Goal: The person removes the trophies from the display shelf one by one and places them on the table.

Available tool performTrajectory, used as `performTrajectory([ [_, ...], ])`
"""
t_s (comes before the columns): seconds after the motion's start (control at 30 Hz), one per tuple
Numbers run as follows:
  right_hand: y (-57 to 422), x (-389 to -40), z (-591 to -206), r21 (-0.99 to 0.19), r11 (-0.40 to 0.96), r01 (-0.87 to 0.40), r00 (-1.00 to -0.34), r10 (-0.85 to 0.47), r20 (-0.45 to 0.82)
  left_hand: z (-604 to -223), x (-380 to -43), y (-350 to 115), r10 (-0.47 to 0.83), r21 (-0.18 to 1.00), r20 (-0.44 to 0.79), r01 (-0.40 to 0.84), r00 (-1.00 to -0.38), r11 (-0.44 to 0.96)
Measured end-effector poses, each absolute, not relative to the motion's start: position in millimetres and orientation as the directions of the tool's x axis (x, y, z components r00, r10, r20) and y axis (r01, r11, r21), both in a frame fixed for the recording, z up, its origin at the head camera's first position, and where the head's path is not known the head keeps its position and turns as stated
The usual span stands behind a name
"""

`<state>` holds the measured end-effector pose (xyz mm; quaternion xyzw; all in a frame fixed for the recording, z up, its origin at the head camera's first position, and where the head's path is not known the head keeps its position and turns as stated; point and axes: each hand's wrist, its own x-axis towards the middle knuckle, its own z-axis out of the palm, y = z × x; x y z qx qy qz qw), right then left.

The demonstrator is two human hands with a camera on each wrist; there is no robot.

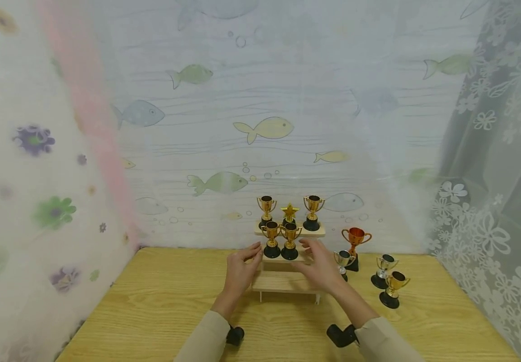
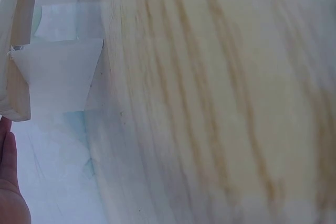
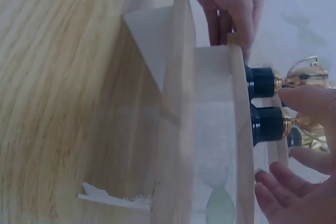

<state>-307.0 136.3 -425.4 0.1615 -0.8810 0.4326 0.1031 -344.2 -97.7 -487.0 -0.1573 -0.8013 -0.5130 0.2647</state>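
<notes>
A small wooden tiered stand [image 1: 286, 282] carries little trophies on black bases. Two gold cup trophies [image 1: 290, 235] stand side by side on its middle step; two more gold cups [image 1: 313, 207] flank a gold star trophy [image 1: 289, 213] on top. At the left end of the middle step, my left hand [image 1: 242, 269] pinches the board's edge, as the right wrist view [image 3: 231, 3] also shows. My right hand [image 1: 321, 264] is beside the right middle cup, fingers spread and loosely bent. Its contact with cup or board cannot be made out.
Right of the stand, on the wooden table [image 1: 170, 296], are a red-orange cup trophy [image 1: 355, 236], two silver cups [image 1: 386, 262] and a gold cup [image 1: 396, 284]. White side supports [image 2: 60, 72] hold up the steps. A fish-patterned curtain [image 1: 260, 161] hangs behind.
</notes>
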Motion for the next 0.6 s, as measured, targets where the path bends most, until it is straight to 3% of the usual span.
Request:
performTrajectory([
  [0.6,122,-327,-435,-0.740,0.576,-0.349,-0.934,-0.146,0.326,-485,-342,-96,-0.019,0.753,0.578,0.524,-0.816,0.398],
])
